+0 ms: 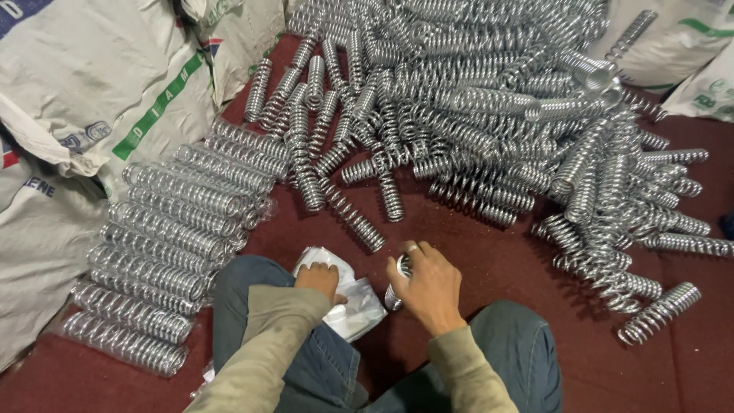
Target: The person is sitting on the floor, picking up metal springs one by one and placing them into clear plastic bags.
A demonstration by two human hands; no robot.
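While my right hand grips a steel spring standing nearly upright, my left hand pinches the clear plastic bag. The bag lies just left of the spring, nearer the left hand.

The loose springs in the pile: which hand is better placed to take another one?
Probably the left hand. It only rests on the clear plastic bags, while the right hand already grips a spring. The nearest loose spring lies just ahead of both.
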